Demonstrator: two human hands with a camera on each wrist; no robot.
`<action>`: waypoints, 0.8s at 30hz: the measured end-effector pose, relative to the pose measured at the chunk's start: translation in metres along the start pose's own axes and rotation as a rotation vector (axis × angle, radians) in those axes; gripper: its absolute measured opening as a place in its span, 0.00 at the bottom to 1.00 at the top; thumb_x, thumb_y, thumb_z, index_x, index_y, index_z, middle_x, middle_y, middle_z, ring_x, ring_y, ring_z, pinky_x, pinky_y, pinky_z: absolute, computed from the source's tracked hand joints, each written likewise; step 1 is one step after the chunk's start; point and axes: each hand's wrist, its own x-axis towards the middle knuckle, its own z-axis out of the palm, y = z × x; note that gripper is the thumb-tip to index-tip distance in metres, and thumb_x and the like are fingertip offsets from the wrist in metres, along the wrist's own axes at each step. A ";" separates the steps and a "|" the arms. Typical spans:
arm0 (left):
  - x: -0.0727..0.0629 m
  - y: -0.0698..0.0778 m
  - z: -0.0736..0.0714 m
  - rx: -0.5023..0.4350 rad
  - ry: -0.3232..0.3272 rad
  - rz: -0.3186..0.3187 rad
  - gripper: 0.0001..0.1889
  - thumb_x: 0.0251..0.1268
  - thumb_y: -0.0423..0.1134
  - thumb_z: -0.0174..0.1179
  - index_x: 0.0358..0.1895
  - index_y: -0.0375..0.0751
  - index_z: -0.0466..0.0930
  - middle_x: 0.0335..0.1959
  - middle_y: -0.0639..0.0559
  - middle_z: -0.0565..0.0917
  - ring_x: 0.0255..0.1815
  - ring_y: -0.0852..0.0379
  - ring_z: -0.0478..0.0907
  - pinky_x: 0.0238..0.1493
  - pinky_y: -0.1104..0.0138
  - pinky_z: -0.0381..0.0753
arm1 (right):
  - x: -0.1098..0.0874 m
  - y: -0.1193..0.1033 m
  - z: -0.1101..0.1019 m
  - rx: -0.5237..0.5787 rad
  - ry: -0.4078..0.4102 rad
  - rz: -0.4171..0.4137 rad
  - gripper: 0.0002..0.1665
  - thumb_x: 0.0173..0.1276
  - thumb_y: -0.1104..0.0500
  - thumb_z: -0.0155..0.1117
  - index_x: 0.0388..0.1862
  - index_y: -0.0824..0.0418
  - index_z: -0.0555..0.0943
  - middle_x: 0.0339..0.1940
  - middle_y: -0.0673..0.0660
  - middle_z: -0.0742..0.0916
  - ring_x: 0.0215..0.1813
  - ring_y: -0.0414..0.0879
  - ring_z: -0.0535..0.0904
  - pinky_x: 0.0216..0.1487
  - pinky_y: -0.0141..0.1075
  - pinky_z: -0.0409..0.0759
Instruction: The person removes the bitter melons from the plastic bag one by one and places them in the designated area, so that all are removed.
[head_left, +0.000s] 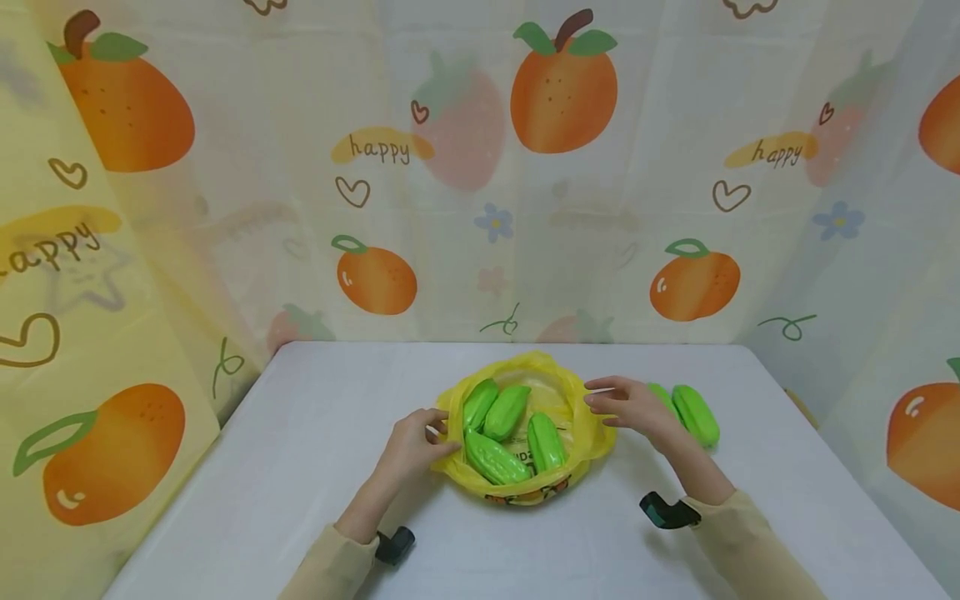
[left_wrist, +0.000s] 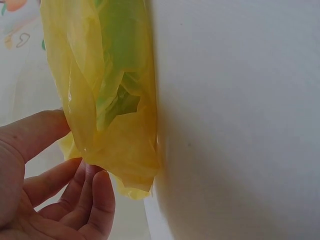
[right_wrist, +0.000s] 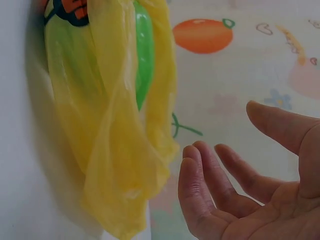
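Observation:
A yellow plastic bag (head_left: 536,367) stands on the table with its mouth spread wide and its rim rolled outward. Inside lie several glossy green, ridged, cucumber-like pieces (head_left: 495,458). My left hand (head_left: 412,442) is at the bag's left rim, thumb and index finger apart and touching the yellow film (left_wrist: 115,145), the other fingers loosely curled. At the right rim, my right hand (head_left: 633,404) hovers with relaxed fingers. The right wrist view shows this hand (right_wrist: 250,195) apart from the bag (right_wrist: 115,150) and holding nothing.
Two more green cucumber-like pieces (head_left: 696,415) lie on the white table (head_left: 300,450) right of the bag, one partly hidden behind my right hand. A fruit-printed curtain (head_left: 480,275) hangs behind the table and along both sides. Each wrist wears a dark camera (head_left: 395,546).

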 end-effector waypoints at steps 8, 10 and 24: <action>-0.001 0.001 0.000 -0.007 0.001 0.004 0.24 0.47 0.38 0.73 0.50 0.35 0.80 0.34 0.51 0.81 0.33 0.56 0.79 0.27 0.71 0.78 | 0.006 0.002 0.021 -0.014 -0.038 -0.013 0.31 0.66 0.49 0.62 0.62 0.67 0.72 0.55 0.66 0.81 0.53 0.56 0.80 0.51 0.44 0.81; -0.001 0.001 0.000 -0.002 0.000 0.007 0.24 0.47 0.38 0.73 0.50 0.35 0.80 0.34 0.51 0.81 0.33 0.56 0.79 0.27 0.71 0.78 | 0.006 0.003 0.025 -0.023 -0.049 -0.012 0.31 0.67 0.50 0.62 0.62 0.67 0.72 0.55 0.66 0.81 0.53 0.55 0.81 0.50 0.43 0.81; -0.001 0.000 0.000 -0.006 0.002 0.005 0.25 0.47 0.39 0.73 0.51 0.35 0.80 0.34 0.51 0.80 0.32 0.58 0.78 0.27 0.71 0.78 | 0.004 0.021 0.047 -0.056 -0.049 0.014 0.27 0.63 0.52 0.66 0.57 0.65 0.76 0.49 0.61 0.84 0.49 0.49 0.81 0.47 0.41 0.82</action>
